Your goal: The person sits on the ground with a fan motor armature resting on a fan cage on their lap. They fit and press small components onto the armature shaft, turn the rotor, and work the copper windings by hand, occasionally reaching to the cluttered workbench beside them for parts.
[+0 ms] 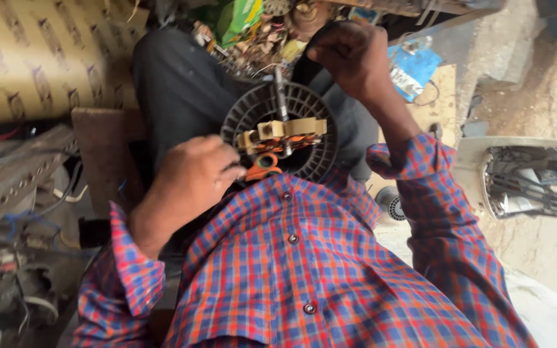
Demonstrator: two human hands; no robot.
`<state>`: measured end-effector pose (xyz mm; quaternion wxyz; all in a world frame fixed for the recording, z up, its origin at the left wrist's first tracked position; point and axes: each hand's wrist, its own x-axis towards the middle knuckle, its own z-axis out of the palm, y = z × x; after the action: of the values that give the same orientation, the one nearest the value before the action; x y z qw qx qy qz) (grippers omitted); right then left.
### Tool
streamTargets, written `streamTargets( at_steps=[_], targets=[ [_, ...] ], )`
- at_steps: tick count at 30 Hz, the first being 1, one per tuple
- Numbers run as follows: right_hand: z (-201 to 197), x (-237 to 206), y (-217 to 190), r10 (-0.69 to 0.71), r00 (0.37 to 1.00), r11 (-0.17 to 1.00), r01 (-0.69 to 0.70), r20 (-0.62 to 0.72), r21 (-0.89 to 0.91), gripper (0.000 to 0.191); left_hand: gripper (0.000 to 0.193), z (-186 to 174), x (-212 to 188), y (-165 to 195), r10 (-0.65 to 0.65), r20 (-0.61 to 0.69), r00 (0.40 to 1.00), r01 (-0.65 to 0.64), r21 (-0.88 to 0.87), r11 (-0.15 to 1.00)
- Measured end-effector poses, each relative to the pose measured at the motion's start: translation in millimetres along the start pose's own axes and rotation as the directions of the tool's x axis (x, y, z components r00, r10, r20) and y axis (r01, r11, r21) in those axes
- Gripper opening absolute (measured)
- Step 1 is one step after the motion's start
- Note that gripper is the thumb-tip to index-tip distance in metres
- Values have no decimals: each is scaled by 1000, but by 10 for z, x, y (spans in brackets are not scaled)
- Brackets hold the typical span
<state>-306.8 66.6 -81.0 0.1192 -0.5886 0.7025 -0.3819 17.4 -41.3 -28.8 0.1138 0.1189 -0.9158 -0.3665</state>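
Item: round dark-grey slotted plastic housing (304,129), a ribbed disc with radial vents, set upright on the lap of a person in dark trousers (175,84), roughly centre of the view. A metal shaft (281,96) ran through its middle, pointing toward 12 o'clock. Across the face sat a wound core (285,132): beige paper-like insulation bands at the top, copper-coloured windings beneath them. The housing's rim looked whole where visible; its lower edge at 6 o'clock was hidden behind the shirt.

Left hand (195,177): at 8 o'clock of the housing, fingers curled shut around orange-handled scissors (262,166), whose handles lay touching the core's lower edge. The blades could not be made out.

Right hand (349,58): at 1 o'clock of the housing, closed on a dark strap or cable-like piece (311,58) that ran down behind the rim; what exactly it gripped could not be told. The two hands were well apart, on opposite sides of the disc.

Surroundings: red-and-blue checked shirt (304,258) filling the foreground; patterned yellow sheet (33,51) at 10 o'clock; a pile of small scrap parts (259,38) at 12 o'clock; a blue packet (414,71) at 1 o'clock; a fan grille (536,183) at 3 o'clock.
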Motion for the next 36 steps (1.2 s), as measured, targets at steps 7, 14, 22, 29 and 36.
streamTargets(
  at_steps=[7, 14, 22, 29, 36],
  targets=[
    [-253, 22, -640, -364, 931, 758, 307, 18, -576, 11, 25, 73, 1211, 24, 133, -192, 972, -165, -162, 973],
    [-491, -678, -1504, -254, 751, 926, 370, 610, -70, 17, 14, -233, 1094, -29, 103, 64, 993, -56, -509, 859],
    [-305, -197, -575, 34, 985, 988, -58, 167, 142, 11, 20, 260, 501, 351, 403, -329, 854, -374, 151, 915],
    [-141, -217, -372, -109, 994, 961, 107, 7, -256, 5, 17, 119, 1238, -66, 33, 55, 998, -13, -328, 944],
    [-533, -633, -1434, -219, 899, 933, 307, 379, -189, 10, 9, -177, 893, 325, 38, -209, 977, -165, -632, 757]
  ],
)
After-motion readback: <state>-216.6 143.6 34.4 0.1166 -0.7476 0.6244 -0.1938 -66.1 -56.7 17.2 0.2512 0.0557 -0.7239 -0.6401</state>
